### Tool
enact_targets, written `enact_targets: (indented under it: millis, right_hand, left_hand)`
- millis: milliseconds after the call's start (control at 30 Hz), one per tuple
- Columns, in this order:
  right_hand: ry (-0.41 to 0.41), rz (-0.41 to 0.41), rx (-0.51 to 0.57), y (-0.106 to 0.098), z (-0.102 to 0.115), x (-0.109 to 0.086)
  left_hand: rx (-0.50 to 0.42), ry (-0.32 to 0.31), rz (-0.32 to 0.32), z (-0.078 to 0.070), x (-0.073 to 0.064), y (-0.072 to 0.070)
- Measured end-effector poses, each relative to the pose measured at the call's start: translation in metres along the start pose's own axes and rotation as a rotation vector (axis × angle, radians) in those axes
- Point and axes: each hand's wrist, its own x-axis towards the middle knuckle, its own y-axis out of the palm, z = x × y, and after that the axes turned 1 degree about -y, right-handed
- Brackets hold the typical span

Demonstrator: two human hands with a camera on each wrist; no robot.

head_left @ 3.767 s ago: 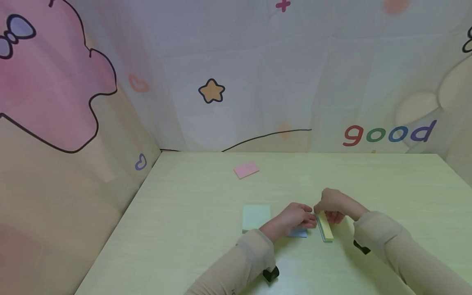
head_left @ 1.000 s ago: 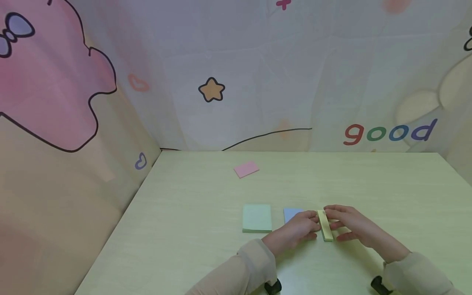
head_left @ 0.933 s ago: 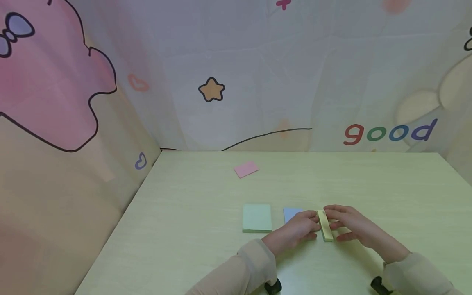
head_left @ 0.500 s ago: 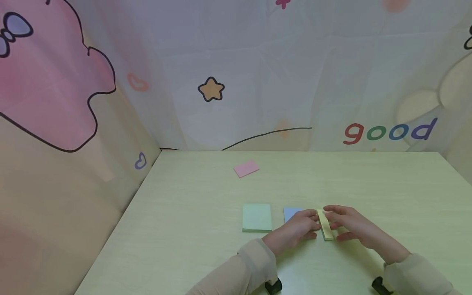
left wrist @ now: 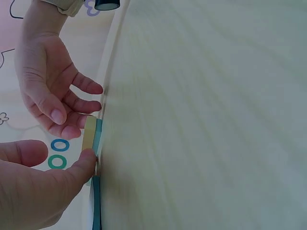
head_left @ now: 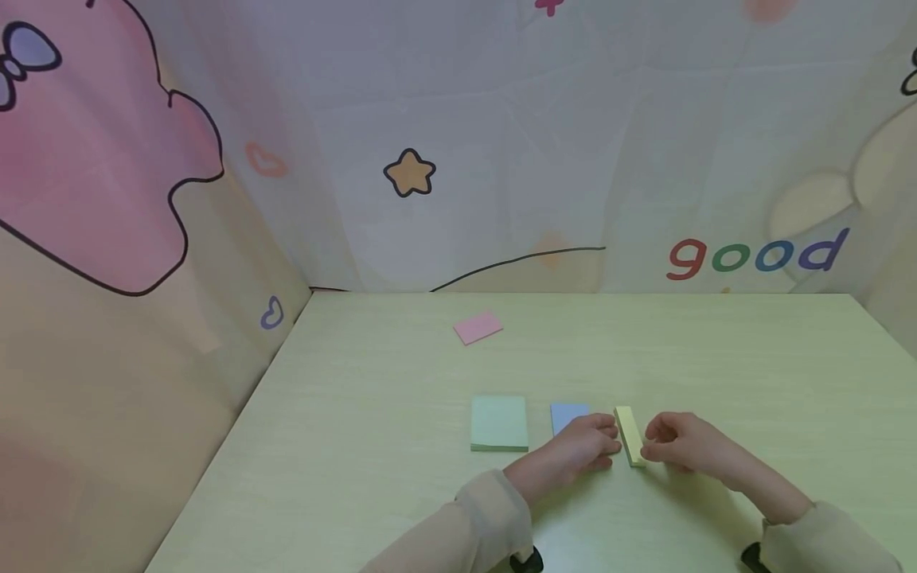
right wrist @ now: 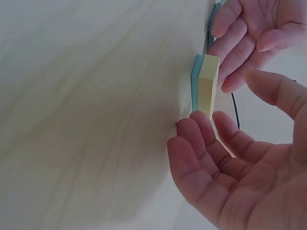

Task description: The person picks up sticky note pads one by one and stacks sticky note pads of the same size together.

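Observation:
A narrow yellow sticky-note pad [head_left: 630, 436] lies on a teal-blue pad of similar outline [right wrist: 195, 84], as the right wrist view shows best. At its left side is my left hand [head_left: 567, 455], fingers fairly straight; the left wrist view has a fingertip against the stack. My right hand [head_left: 693, 443] hovers close on the right side, fingers loosely bent and holding nothing. Partly under my left hand lies a blue sticky-note pad [head_left: 568, 414]. A square light-green sticky-note pad [head_left: 499, 422] sits further left.
Toward the back of the pale table [head_left: 358, 382] lies a pink rectangular sticky-note pad [head_left: 478, 327], turned at an angle. A printed cloth [head_left: 501, 183] hangs along the back and left edges.
Earlier both hands were together around the yellow pad's far end. Over the last half second my right hand has drawn slightly right off the stack, its fingers bending. The pads have stayed put.

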Motion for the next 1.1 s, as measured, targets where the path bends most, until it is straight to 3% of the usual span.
enact_targets:
  millis: [367, 1100]
  right_hand:
    - [-0.003, -0.028, -0.173, 0.007, 0.003, -0.004]
    - [-0.019, -0.065, -0.294, 0.015, -0.001, 0.002]
  left_hand:
    - [0.006, 0.014, 0.013, 0.002, -0.002, -0.001]
    - [0.019, 0.007, 0.005, 0.003, -0.001, 0.001]
